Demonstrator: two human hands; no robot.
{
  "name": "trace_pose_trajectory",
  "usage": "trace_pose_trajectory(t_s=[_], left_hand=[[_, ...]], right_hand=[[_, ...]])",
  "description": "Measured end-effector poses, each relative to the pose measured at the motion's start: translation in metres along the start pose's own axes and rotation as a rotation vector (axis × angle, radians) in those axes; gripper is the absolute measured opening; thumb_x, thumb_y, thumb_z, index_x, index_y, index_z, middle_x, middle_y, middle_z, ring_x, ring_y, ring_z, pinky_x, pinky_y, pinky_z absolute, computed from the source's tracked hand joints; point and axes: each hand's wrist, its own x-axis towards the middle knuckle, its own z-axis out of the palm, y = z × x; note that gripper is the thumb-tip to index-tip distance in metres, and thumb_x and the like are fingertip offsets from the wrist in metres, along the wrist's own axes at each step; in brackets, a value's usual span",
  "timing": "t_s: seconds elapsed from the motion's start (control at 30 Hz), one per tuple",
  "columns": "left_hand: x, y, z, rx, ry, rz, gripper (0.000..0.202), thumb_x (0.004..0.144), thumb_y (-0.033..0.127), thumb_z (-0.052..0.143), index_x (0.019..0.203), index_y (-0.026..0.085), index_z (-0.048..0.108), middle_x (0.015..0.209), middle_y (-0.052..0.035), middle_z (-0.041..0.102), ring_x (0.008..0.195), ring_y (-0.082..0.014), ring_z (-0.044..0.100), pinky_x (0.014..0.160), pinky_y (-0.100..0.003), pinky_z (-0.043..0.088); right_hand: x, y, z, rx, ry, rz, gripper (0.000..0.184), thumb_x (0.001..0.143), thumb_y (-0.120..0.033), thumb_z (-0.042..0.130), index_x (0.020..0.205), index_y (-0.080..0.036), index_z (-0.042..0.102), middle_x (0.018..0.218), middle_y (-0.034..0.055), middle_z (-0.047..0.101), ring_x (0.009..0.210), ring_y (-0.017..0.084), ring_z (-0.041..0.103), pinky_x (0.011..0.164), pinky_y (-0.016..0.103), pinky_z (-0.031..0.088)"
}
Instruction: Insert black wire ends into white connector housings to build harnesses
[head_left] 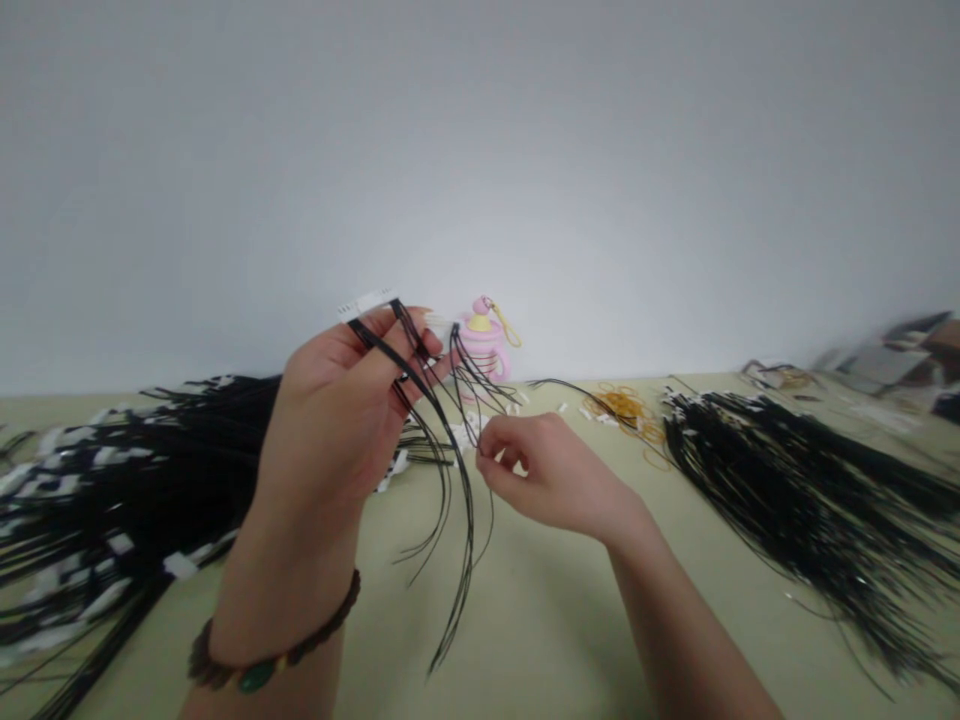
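Note:
My left hand [341, 400] is raised above the table, fingers closed on a white multi-pin connector [367, 303] and a bunch of thin black wires [450, 480] that hang down from it to the tabletop. My right hand [544, 470] sits just right of the hanging wires, thumb and forefinger pinched together on the end of one black wire. A beaded bracelet [277, 655] circles my left wrist.
A large pile of black wires with white connectors [97, 500] lies at the left, and a loose heap of black wires [795, 480] at the right. A pink toy-like bottle [481, 345], scattered white connectors [465, 430] and yellow rubber bands [626, 405] lie by the wall on the pale green table [540, 620].

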Motion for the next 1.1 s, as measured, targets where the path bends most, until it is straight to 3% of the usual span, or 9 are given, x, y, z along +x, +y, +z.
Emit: trace_pose_trajectory(t_s=[0.13, 0.23, 0.43, 0.6, 0.73, 0.8, 0.9, 0.97, 1.1], left_hand=[[0.002, 0.0, -0.003, 0.03, 0.008, -0.004, 0.009, 0.074, 0.029, 0.074, 0.067, 0.034, 0.07, 0.079, -0.0001, 0.06, 0.083, -0.0197, 0.06, 0.091, -0.041, 0.056], [0.003, 0.001, -0.004, 0.028, 0.027, 0.007, 0.012, 0.073, 0.029, 0.074, 0.064, 0.035, 0.07, 0.08, -0.0004, 0.06, 0.088, -0.021, 0.06, 0.091, -0.039, 0.056], [0.005, -0.004, -0.004, 0.053, 0.063, 0.051, 0.008, 0.073, 0.026, 0.074, 0.069, 0.031, 0.07, 0.08, 0.0002, 0.061, 0.083, -0.0184, 0.061, 0.091, -0.041, 0.056], [0.007, -0.009, -0.004, 0.022, 0.058, 0.042, 0.008, 0.073, 0.025, 0.075, 0.07, 0.029, 0.07, 0.08, 0.0005, 0.06, 0.077, -0.0156, 0.06, 0.092, -0.038, 0.055], [0.006, -0.009, -0.002, 0.055, 0.083, 0.064, 0.006, 0.07, 0.021, 0.074, 0.069, 0.024, 0.069, 0.077, -0.0004, 0.06, 0.075, -0.0154, 0.059, 0.089, -0.041, 0.054], [0.004, -0.008, -0.001, 0.173, 0.053, 0.036, 0.007, 0.072, 0.023, 0.072, 0.069, 0.029, 0.069, 0.077, -0.0003, 0.062, 0.077, -0.0183, 0.059, 0.088, -0.04, 0.053], [0.001, -0.008, -0.001, 0.285, 0.032, 0.029, 0.009, 0.074, 0.026, 0.07, 0.071, 0.035, 0.07, 0.077, 0.0006, 0.064, 0.077, -0.0213, 0.059, 0.085, -0.041, 0.052], [0.002, -0.009, -0.001, 0.277, 0.042, 0.031, 0.011, 0.073, 0.024, 0.07, 0.071, 0.035, 0.07, 0.077, 0.001, 0.064, 0.077, -0.0213, 0.06, 0.087, -0.041, 0.051], [0.002, -0.009, 0.003, 0.2, 0.071, 0.028, 0.015, 0.068, 0.02, 0.072, 0.066, 0.035, 0.069, 0.078, 0.0022, 0.063, 0.079, -0.0196, 0.06, 0.09, -0.038, 0.051]], right_hand=[[-0.004, -0.003, -0.006, 0.175, 0.045, 0.011, 0.004, 0.079, -0.014, 0.056, 0.08, -0.017, 0.058, 0.061, -0.004, 0.06, 0.054, 0.006, 0.052, 0.052, 0.018, 0.036], [-0.012, -0.01, -0.016, 0.417, 0.088, 0.009, 0.014, 0.079, -0.015, 0.06, 0.092, -0.019, 0.058, 0.058, -0.0061, 0.057, 0.051, 0.006, 0.051, 0.048, 0.017, 0.038], [-0.032, -0.012, -0.035, 0.883, 0.145, -0.171, 0.01, 0.083, -0.032, 0.065, 0.085, -0.022, 0.067, 0.057, -0.0023, 0.063, 0.04, 0.007, 0.051, 0.04, 0.019, 0.04], [-0.041, 0.003, -0.051, 0.825, 0.375, -0.382, 0.012, 0.086, -0.039, 0.058, 0.085, -0.031, 0.066, 0.05, -0.007, 0.061, 0.024, 0.002, 0.027, 0.036, 0.02, 0.031], [-0.044, 0.013, -0.065, 0.756, 0.69, -0.216, 0.022, 0.076, -0.053, 0.06, 0.087, -0.035, 0.064, 0.059, -0.0037, 0.062, 0.031, 0.005, 0.02, 0.038, 0.026, 0.024], [-0.045, 0.015, -0.069, 0.72, 0.825, -0.137, 0.028, 0.083, -0.057, 0.048, 0.095, -0.037, 0.063, 0.064, -0.002, 0.059, 0.037, 0.007, 0.013, 0.041, 0.027, 0.023], [-0.043, 0.012, -0.072, 0.635, 0.907, -0.08, 0.036, 0.091, -0.054, 0.031, 0.103, -0.038, 0.06, 0.071, 0.0007, 0.057, 0.044, 0.01, 0.006, 0.042, 0.028, 0.02], [-0.039, 0.009, -0.07, 0.64, 0.909, -0.082, 0.032, 0.091, -0.052, 0.035, 0.096, -0.035, 0.062, 0.073, 0.0015, 0.056, 0.044, 0.009, 0.011, 0.042, 0.027, 0.021], [-0.029, 0.002, -0.056, 0.796, 0.884, -0.095, 0.014, 0.081, -0.032, 0.058, 0.069, -0.025, 0.061, 0.067, -0.0003, 0.057, 0.043, 0.007, 0.038, 0.041, 0.025, 0.027]])
